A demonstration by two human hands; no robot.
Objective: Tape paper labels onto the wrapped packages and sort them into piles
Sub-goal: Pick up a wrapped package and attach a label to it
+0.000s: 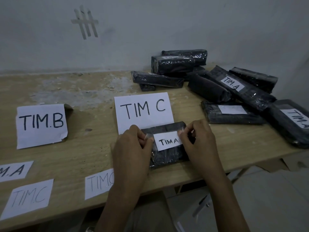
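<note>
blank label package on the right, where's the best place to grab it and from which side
Take the blank-label package by its left end, coming from the left over the table. It lies flat with that end free; its right end runs against a TIM.A package and others crowd its far edge. Thumb on top, fingers under, should likely lift it.

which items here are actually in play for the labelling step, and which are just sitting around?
In play: left hand, right hand, both pinching a clear tape strip over the TIM A label on the wrapped package.
Idle: package pile, TIM C sheet, TIM.B sheet, spare labels, tape strips on wall.
</note>
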